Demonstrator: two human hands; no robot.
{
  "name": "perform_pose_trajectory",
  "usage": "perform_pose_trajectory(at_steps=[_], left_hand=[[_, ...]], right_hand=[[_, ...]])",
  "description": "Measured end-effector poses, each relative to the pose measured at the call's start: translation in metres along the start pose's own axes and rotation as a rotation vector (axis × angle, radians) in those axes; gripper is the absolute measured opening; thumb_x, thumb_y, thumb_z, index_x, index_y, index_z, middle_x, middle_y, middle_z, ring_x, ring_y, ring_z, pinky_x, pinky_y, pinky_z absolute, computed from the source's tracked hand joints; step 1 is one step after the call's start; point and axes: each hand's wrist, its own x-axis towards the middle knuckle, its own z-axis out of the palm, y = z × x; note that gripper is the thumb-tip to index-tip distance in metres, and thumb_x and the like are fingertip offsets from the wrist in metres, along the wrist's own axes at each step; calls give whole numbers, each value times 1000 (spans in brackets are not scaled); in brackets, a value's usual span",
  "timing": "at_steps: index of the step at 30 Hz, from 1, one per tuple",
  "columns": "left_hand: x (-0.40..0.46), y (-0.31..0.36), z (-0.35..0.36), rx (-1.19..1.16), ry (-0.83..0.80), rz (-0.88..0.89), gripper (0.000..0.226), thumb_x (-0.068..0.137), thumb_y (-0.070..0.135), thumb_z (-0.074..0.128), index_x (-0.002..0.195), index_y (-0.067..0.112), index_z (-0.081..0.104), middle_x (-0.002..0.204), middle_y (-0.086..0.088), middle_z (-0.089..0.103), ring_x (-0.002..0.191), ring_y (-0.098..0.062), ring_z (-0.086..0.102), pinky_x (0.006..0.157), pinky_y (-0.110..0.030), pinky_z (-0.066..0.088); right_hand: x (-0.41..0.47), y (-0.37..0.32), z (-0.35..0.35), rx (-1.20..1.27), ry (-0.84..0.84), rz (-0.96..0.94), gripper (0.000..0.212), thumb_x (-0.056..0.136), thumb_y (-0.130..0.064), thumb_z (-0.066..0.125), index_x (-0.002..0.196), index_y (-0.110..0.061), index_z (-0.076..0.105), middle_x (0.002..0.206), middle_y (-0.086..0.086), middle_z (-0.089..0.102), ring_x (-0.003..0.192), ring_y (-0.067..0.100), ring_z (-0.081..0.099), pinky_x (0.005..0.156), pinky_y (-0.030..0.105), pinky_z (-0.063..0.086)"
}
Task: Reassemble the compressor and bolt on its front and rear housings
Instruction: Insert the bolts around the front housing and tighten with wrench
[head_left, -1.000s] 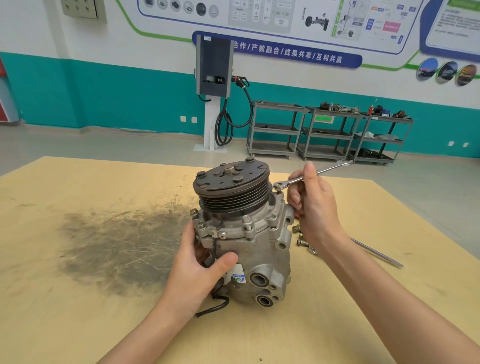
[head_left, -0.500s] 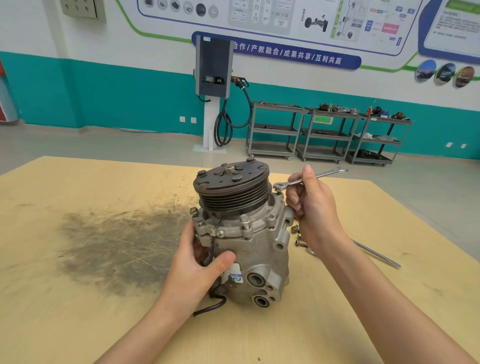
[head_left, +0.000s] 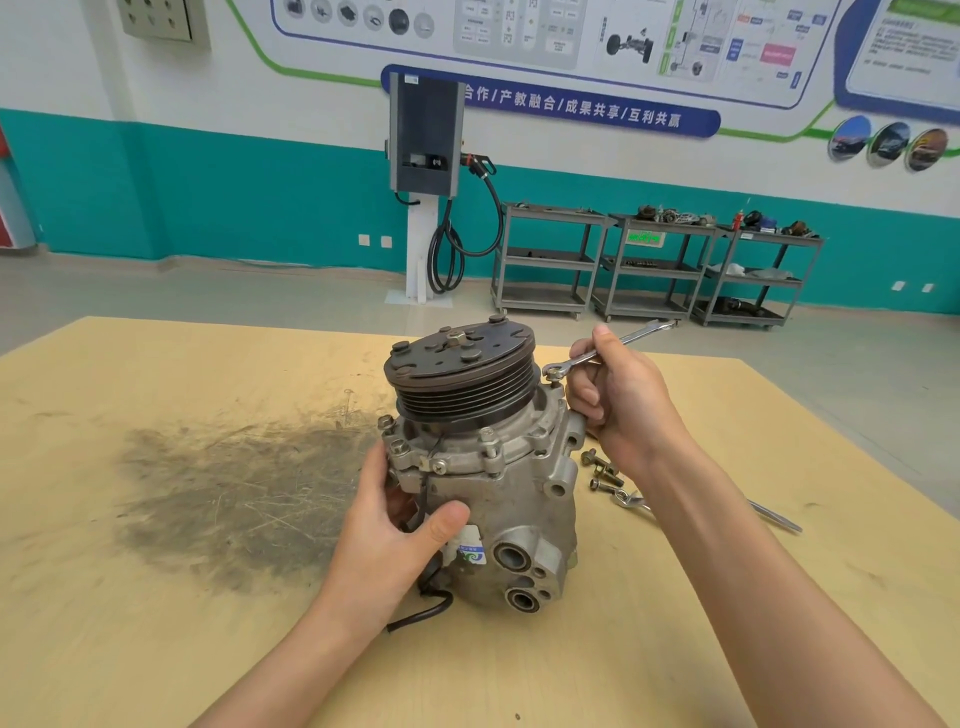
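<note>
Two hands on the job right now, both busy. Left hand (head_left: 387, 540) is wrapped round the near-left side of the compressor (head_left: 488, 483), thumb pressed across the front of the body just beside the little white sticker (head_left: 470, 551), fingers tucked behind where I can't see them. Compressor stands upright on the yellowish wooden surface (head_left: 156, 623), pulley end up, with the dark grooved pulley (head_left: 460, 371) and its clutch plate on top and the two round ports facing the camera low on the right of the body. Right hand (head_left: 623, 400) is up on the far-right side of the compressor, fingers curled round the shank of a combination wrench (head_left: 605, 348). The ring end of that wrench sits over a bolt head (head_left: 555, 382) at the rim of the front housing, just right of the pulley, and the open end sticks out away from the compressor toward the back right. A black wire (head_left: 421, 613) loops out from under the left hand onto the surface in front of the compressor. Right of the compressor, partly behind the right forearm, a few loose bolts (head_left: 600, 470) lie close together, and a second wrench (head_left: 774, 517) lies just past them. Left of the compressor there's a big dark grimy smear (head_left: 234, 493) on the surface.
</note>
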Motion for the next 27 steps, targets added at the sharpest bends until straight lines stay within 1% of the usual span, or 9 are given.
perform_pose_trajectory(at_steps=[3,4,8,10,13,16,21,25,27], left_hand=[[0,0,0,3,-5,4,102,48,77,81,132,29,47,120,11,69,111,-10,66,91,-26,53],[0,0,0,2,-7,6,102,49,76,81,132,27,47,120,11,69,111,-10,66,91,-26,53],[-1,1,2,-3,8,10,97,51,74,82,129,27,49,118,12,70,109,-8,67,85,-16,51],[-1,2,2,2,15,13,95,52,74,82,128,28,49,118,12,70,108,-8,67,85,-16,51],[-1,1,2,13,22,13,98,50,76,81,130,29,48,119,14,69,109,-7,66,88,-17,51],[-2,0,0,28,22,18,100,48,78,80,130,31,47,118,17,69,107,-6,67,86,-15,51],[-2,2,2,17,27,16,99,47,77,81,127,29,49,115,15,71,105,-7,68,83,-15,51],[-2,3,2,12,20,12,97,47,76,81,126,29,49,115,13,71,106,-7,68,84,-16,51],[-1,1,1,21,21,10,96,48,73,83,126,31,49,115,14,71,106,-8,68,85,-18,52]], right_hand=[[2,-3,0,13,-15,58,40,105,-34,30,79,-15,52,42,-3,36,37,10,25,43,25,19],[2,-4,-1,15,-21,76,39,106,-34,30,79,-15,52,42,-3,36,37,10,25,44,25,19],[5,-7,0,23,-36,114,38,106,-33,29,81,-15,50,41,-4,36,36,9,24,44,26,17],[6,-7,0,33,-40,123,37,106,-33,28,81,-15,49,40,-4,35,35,9,23,43,25,19],[6,-6,3,55,-38,141,36,106,-31,28,81,-13,48,39,-4,35,33,8,23,36,20,23],[8,-6,8,65,-19,170,36,106,-28,31,80,-11,48,39,-5,35,32,5,24,33,16,22],[8,-2,10,80,4,126,37,106,-30,33,79,-11,50,41,-5,36,34,5,25,33,16,23],[2,7,8,131,36,-18,39,106,-31,31,79,-12,51,42,-5,34,36,7,25,37,18,24],[0,10,9,146,58,-76,38,106,-30,31,80,-11,52,42,-5,34,37,7,26,38,18,24]])
